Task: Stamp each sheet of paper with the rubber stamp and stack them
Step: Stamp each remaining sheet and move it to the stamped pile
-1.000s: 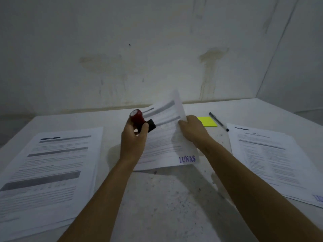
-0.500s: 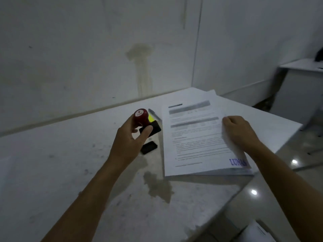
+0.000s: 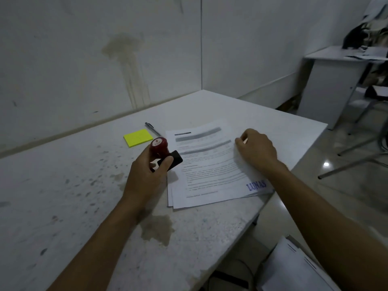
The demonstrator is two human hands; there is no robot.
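Two hands work at the table: the left hand grips the red stamp just left of the paper stack, whose top sheet reads "LUNAS" in blue, while the right hand, fingers curled, rests on the stack's right edge, a yellow pad and pen beyond.

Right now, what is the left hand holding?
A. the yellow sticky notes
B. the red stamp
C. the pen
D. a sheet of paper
B: the left hand has its fingers wrapped around the red stamp, while the yellow sticky notes and the pen lie untouched on the table, and the right hand rests on the stack of paper.
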